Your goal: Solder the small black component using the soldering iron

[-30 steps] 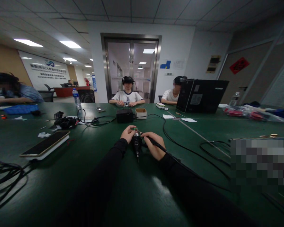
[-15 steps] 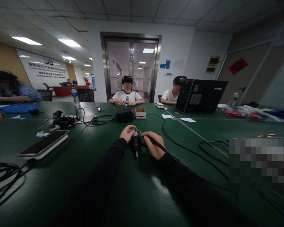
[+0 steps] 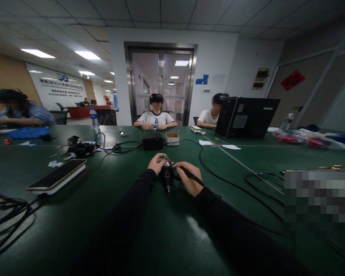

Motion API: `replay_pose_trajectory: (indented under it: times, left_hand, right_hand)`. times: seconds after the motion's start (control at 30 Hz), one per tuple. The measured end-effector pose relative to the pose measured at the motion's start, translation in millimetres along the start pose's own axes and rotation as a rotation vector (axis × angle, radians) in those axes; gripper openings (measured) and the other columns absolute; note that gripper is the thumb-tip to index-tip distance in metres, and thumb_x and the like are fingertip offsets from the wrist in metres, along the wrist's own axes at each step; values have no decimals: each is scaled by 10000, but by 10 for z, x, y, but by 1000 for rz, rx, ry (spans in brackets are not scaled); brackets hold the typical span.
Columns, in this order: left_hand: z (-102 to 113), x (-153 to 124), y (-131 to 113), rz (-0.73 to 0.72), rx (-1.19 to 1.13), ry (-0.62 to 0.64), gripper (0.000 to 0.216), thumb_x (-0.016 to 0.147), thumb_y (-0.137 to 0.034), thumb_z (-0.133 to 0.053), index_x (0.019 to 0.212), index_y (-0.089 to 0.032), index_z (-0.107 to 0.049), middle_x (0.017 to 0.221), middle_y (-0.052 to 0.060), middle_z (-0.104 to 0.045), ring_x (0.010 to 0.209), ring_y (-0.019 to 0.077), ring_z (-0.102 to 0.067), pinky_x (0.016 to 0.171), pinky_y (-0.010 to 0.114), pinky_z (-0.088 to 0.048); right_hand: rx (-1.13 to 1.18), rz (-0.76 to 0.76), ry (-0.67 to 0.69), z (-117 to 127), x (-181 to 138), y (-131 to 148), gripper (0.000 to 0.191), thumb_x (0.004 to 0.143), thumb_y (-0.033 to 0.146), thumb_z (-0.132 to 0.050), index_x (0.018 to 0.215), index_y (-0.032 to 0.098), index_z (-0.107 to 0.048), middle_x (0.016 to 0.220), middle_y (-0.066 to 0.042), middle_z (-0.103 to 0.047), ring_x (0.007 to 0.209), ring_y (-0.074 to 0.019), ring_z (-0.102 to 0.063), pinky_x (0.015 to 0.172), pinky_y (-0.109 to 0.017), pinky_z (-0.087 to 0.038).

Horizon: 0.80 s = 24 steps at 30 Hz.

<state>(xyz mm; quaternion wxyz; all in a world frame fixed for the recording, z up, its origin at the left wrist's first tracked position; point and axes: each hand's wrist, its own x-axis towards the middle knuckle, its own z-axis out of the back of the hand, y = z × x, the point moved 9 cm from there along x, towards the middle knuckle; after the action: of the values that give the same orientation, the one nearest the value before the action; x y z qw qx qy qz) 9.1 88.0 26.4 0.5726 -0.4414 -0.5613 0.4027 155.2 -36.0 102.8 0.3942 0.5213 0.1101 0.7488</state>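
My left hand (image 3: 156, 164) is closed, thumb and fingers pinched at a small green piece (image 3: 166, 157), too small to make out fully. It rests against the silver upper end of a black pointed tool (image 3: 168, 174), which lies on the green table with its thin metal tip toward me. From the right, my right hand (image 3: 191, 178) grips a black pen-shaped soldering iron (image 3: 193, 175) like a pen. Its front end reaches to the green piece beside my left fingertips. A cord trails from the handle along my right sleeve.
Beyond my hands stand a black box (image 3: 152, 142) and a small open carton (image 3: 172, 138). A phone (image 3: 57, 174) on a white block and coiled cables (image 3: 8, 222) lie left. Black cord (image 3: 218, 175) crosses the right side. A computer case (image 3: 247, 117) and several people are across the table.
The whole view has shifted slightly, so everything appears a little farther right. Both hands keep almost the same hold and position around the pointed tool.
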Motion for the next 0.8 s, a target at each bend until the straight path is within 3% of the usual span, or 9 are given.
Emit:
replay_pose_trajectory:
  times: [0.27, 0.57, 0.8]
  left_hand:
    - [2, 55, 92, -16, -49, 14, 226, 720, -125, -579, 942, -170, -586, 714, 8, -695, 709, 150, -662, 765, 300, -507]
    - [19, 14, 19, -11, -2, -7, 234, 707, -99, -576, 929, -174, -591, 688, -5, -691, 659, 134, -649, 695, 266, -504]
    - [5, 40, 55, -18, -15, 1, 237, 713, -104, -576, 940, -172, -587, 702, -3, -687, 685, 141, -656, 737, 285, -509]
  right_hand:
    - [-5, -22, -14, 13, 1, -43, 198, 822, 215, -477, 831, 230, -674, 890, -22, -707, 846, -178, -638, 809, -300, -471]
    - [29, -26, 3, 6, 8, 10, 193, 820, 212, -481, 823, 224, -674, 884, -22, -706, 850, -173, -635, 817, -297, -469]
    - [19, -25, 19, -10, 4, -15, 197, 820, 219, -481, 834, 221, -678, 885, -24, -708, 842, -178, -640, 803, -297, -476]
